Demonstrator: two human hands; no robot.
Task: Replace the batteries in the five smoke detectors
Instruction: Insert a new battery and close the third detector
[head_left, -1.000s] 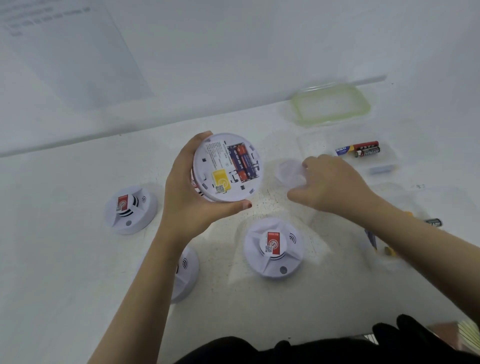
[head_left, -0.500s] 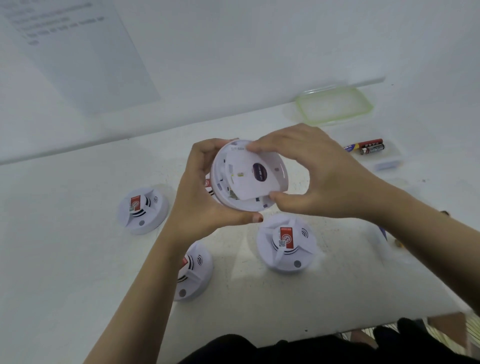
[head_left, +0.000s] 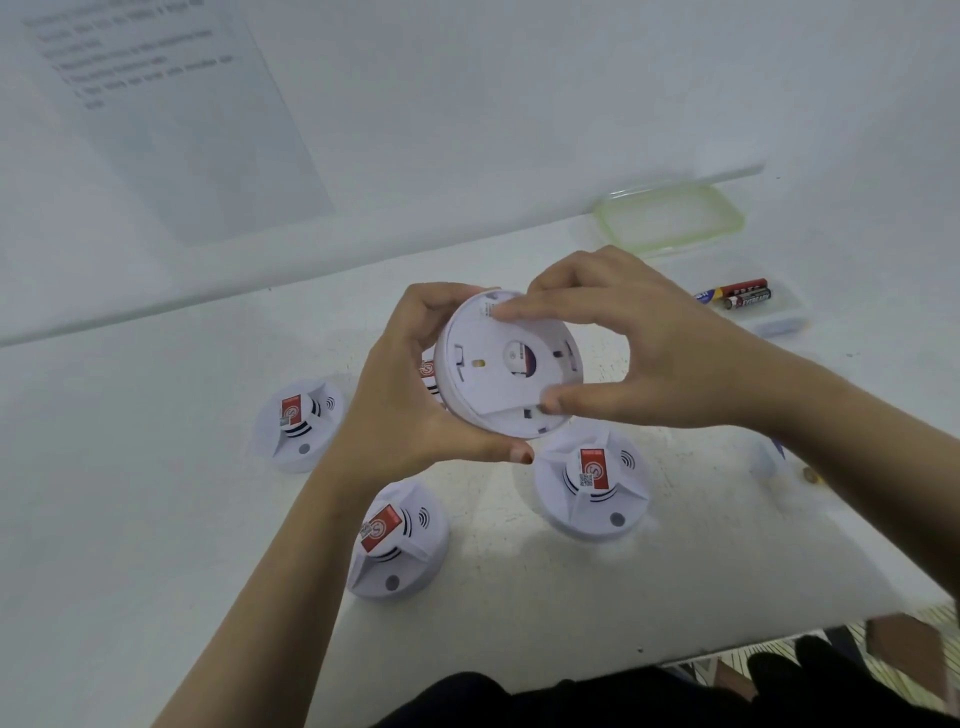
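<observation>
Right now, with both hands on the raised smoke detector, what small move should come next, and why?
Probably a short twist of the back plate by the right hand to lock it. The plate lies over the back of the smoke detector, pinched between right thumb and fingers, while the left hand grips the rim to brace it. Its lower edge looks off-centre, so it seems unseated.
</observation>
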